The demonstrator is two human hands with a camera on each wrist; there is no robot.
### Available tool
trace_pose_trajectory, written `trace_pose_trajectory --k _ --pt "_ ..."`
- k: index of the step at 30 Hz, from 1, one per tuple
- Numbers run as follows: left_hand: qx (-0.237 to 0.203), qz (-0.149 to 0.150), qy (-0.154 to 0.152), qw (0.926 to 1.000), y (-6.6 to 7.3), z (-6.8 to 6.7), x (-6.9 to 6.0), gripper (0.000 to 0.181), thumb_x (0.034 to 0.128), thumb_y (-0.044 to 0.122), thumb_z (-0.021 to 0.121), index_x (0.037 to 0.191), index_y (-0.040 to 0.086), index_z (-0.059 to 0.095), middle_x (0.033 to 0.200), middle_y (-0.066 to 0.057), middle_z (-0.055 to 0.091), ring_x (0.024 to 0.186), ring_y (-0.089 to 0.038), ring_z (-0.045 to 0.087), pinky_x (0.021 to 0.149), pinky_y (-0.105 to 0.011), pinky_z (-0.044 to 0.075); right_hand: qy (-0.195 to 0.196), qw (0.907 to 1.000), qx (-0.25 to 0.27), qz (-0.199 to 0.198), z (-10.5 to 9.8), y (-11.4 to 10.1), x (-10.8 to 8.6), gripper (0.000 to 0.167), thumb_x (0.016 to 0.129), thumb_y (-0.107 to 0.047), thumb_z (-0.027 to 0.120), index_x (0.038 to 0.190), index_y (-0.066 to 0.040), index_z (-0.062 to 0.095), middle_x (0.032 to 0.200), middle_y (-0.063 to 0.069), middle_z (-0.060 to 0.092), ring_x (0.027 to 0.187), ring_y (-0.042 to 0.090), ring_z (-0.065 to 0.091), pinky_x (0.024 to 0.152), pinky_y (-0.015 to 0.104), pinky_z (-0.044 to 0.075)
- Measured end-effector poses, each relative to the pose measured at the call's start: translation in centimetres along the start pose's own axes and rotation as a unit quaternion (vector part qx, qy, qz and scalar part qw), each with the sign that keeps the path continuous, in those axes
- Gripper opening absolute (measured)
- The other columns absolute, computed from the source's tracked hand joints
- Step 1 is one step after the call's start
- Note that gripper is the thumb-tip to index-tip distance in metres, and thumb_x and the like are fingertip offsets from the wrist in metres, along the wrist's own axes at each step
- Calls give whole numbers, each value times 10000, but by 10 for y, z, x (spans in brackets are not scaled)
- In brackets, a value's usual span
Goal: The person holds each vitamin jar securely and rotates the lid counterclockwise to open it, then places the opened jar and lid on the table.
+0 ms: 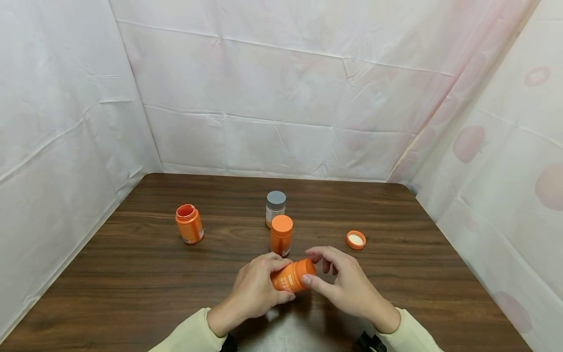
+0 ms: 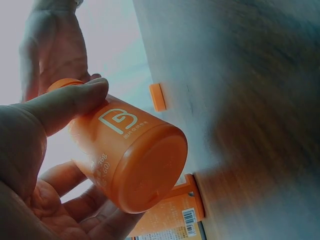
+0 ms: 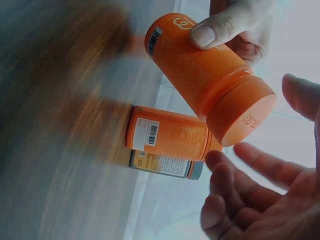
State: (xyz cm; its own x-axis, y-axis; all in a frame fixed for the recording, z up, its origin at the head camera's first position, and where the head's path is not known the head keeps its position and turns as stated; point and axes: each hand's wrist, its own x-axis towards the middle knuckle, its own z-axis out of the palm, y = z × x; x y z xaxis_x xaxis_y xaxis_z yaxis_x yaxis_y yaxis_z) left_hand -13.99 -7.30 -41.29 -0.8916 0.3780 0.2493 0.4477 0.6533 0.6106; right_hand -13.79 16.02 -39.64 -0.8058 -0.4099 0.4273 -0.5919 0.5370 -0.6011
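Note:
An orange pill bottle [image 1: 286, 278] with a matching cap [image 3: 242, 112] lies tilted in my left hand [image 1: 259, 283], its cap end toward the right. In the left wrist view, the thumb presses one side of the bottle [image 2: 127, 150] and the fingers curl round the other; its base faces that camera. My right hand [image 1: 347, 283] is spread beside the cap, thumb and fingers apart. In the right wrist view a gap shows between this hand [image 3: 270, 200] and the cap.
A second capped orange bottle [image 1: 281, 234] stands just beyond the hands, a grey-lidded bottle [image 1: 275, 208] behind it. An uncapped orange bottle [image 1: 190, 227] stands at left. One orange cap [image 1: 356, 240] lies inside-up at right on the brown table [image 1: 418, 274].

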Motion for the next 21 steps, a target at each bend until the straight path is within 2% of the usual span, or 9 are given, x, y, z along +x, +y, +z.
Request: trace_pose_trajectory --k 5,9,16,21 --pt "-5 23 29 10000 0 0 -1 529 650 293 981 1133 303 764 1020 169 641 849 -51 568 708 -315 455 -227 9981 39 571 0 0 0 305 922 -412 767 1141 -211 700 887 -105 647 689 119 553 588 244 454" --pt "-5 16 22 10000 0 0 -1 526 650 293 981 1130 299 766 1024 171 643 859 -53 571 714 -321 457 -388 9964 31 756 0 0 0 298 933 -437 746 1089 -185 705 812 -111 621 623 60 524 548 237 452" --pt "4 42 37 10000 0 1 -1 522 642 291 983 1116 304 766 1015 175 642 857 -55 571 713 -323 456 -445 9962 86 750 0 -1 0 280 928 -424 757 1063 -185 700 780 -111 614 617 52 525 548 238 460" --pt "-10 22 22 10000 0 0 -1 525 640 286 985 1116 309 765 1003 173 635 843 -56 562 705 -321 448 -457 9974 178 524 0 1 0 285 920 -400 772 1119 -210 699 845 -127 652 664 107 558 580 245 466"
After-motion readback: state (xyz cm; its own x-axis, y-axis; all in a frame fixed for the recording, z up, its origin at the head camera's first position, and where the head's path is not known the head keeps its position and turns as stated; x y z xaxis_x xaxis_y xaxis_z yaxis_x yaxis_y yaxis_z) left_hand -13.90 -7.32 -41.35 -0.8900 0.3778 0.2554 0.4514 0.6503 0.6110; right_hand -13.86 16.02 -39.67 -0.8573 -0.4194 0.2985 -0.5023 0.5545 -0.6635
